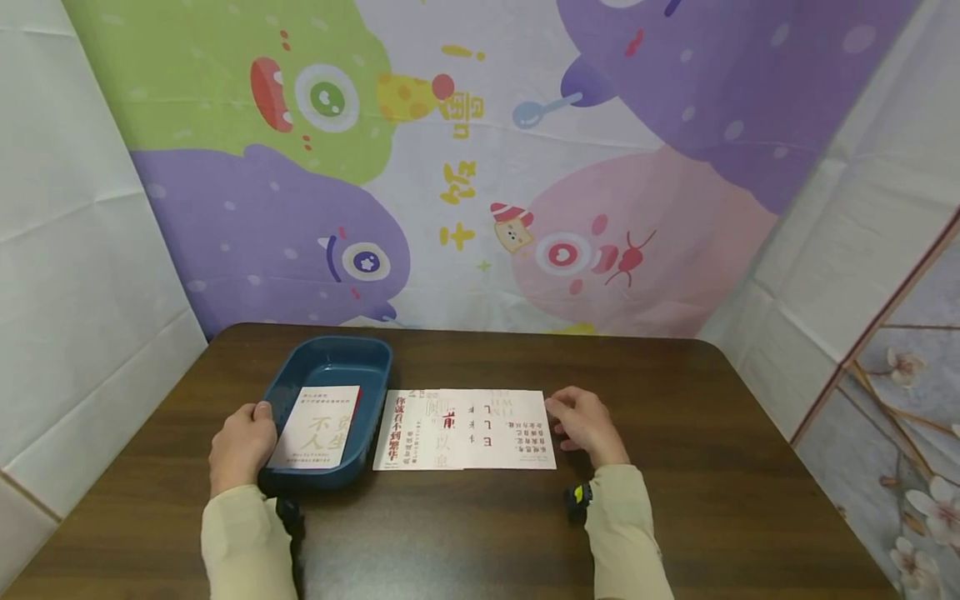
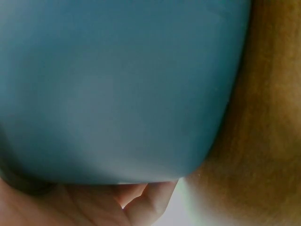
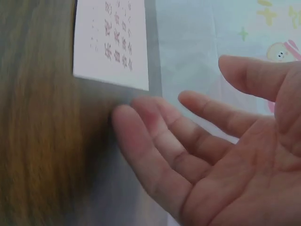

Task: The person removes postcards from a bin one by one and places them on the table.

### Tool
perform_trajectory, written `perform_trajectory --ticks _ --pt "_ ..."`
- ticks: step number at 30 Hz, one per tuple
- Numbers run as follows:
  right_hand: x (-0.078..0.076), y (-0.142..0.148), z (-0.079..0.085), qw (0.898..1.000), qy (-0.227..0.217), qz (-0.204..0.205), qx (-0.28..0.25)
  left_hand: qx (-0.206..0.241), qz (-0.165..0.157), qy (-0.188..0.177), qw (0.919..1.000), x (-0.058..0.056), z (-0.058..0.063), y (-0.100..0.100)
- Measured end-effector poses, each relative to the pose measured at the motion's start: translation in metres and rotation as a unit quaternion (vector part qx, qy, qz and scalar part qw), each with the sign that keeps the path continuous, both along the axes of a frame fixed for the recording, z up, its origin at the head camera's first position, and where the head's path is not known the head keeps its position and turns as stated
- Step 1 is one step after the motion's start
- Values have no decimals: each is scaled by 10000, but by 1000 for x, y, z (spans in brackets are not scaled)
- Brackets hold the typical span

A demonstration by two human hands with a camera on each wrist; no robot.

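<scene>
A blue rectangular tray (image 1: 352, 354) sits at the left of the table. Inside it lies a white printed card (image 1: 318, 429), with a red edge showing along its right side. My left hand (image 1: 243, 442) grips the tray's left side, its thumb up at the rim; the left wrist view shows the tray's outer wall (image 2: 122, 94) with fingers (image 2: 148, 207) behind it. Printed cards (image 1: 513, 433) lie side by side right of the tray, edges meeting or overlapping. Beside their right edge is my right hand (image 1: 588, 425), its relaxed fingers (image 3: 160, 165) apart from the card.
The brown wooden table (image 1: 465, 542) has rounded far corners. Behind it hangs a cloth (image 1: 450, 275) printed with cartoon monsters. White sheeting (image 1: 82, 250) covers the left side, and flower-patterned panels (image 1: 922, 467) stand at the right.
</scene>
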State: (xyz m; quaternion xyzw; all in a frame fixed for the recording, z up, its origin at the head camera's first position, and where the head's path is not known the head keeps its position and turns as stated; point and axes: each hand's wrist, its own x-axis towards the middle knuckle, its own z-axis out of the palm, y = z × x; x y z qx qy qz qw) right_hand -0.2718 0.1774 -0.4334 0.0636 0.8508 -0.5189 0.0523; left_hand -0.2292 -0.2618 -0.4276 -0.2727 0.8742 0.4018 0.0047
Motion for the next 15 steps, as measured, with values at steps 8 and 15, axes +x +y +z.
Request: perform_trajectory --ticks 8,15 --pt "0 -6 -1 9961 418 534 570 -159 -162 112 9997 2 0 -1" --pt "-1 -5 -8 9952 299 637 674 -96 -144 99 9998 2 1 -1"
